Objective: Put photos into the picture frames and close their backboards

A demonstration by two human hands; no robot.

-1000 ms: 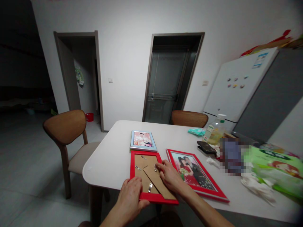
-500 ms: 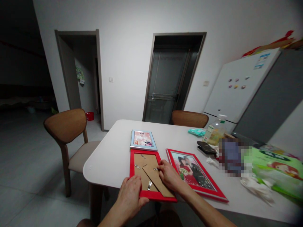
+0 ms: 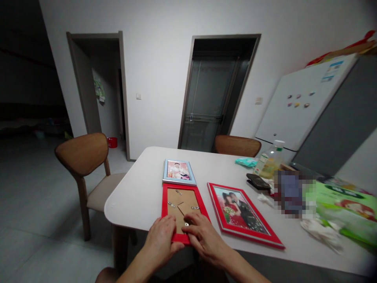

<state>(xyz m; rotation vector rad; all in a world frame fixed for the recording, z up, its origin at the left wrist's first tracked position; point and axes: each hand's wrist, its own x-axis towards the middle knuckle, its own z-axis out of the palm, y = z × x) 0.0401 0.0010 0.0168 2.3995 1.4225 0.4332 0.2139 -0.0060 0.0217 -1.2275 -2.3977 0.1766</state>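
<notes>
A red picture frame (image 3: 165, 201) lies face down at the table's near edge, showing its brown backing board (image 3: 184, 196) with small metal clips around it. My left hand (image 3: 161, 236) grips its near left corner, thumb at the front edge and fingers over the border. My right hand (image 3: 204, 237) has its curled fingertips at the near metal clip (image 3: 186, 225), which they partly cover. Another clip (image 3: 195, 208) shows on the right side. Against the far edge rests a light blue frame (image 3: 179, 182) with a photo. To the right lies a second red frame (image 3: 240, 214), photo up, showing a couple.
On the white table's (image 3: 132, 196) right side are a black wallet-like item (image 3: 258, 182), a bottle of yellowish liquid (image 3: 269, 162), a teal packet (image 3: 246, 162), crumpled tissues (image 3: 321, 234) and a green package (image 3: 347, 204). Wooden chairs stand left (image 3: 84, 155) and behind (image 3: 238, 146).
My right hand has moved from the right-side clip toward me, to the near clip. The right-side clip is now uncovered. My left hand stays on the near left corner.
</notes>
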